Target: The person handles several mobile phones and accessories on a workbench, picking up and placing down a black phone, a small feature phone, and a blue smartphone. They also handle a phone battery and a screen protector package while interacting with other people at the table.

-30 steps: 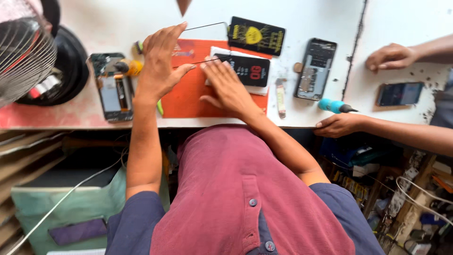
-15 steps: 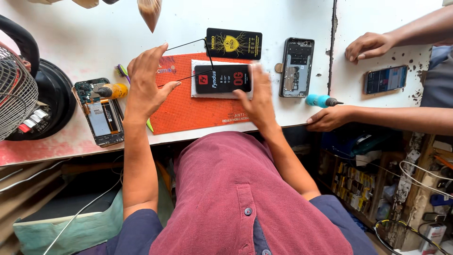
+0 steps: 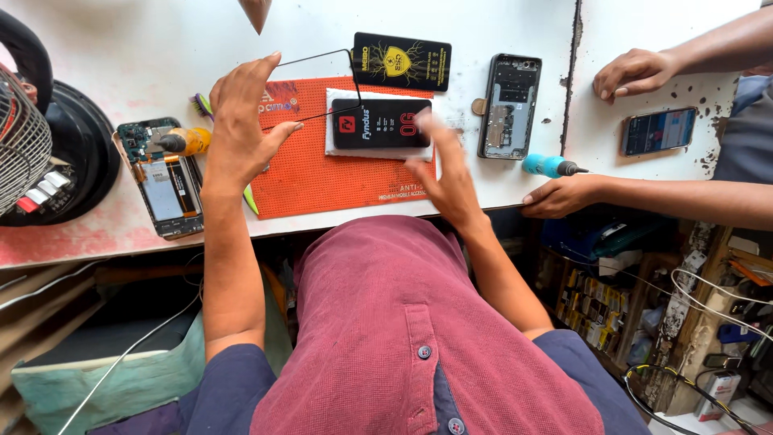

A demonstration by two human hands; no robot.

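Black packet [image 3: 381, 123] on white sleeve [image 3: 378, 150], orange mat [image 3: 322, 181].

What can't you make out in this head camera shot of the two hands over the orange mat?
- Right hand: motion-blurred, so finger positions are unclear.
- Thin black rectangular screen frame: its near end is hidden behind the left hand.
- Grey wire-grille fan: cut off by the left edge.
- Opened phone with exposed circuit board: partly covered by a yellow-handled tool.
- Orange rectangular work mat: middle hidden under a white pad and black flat package.
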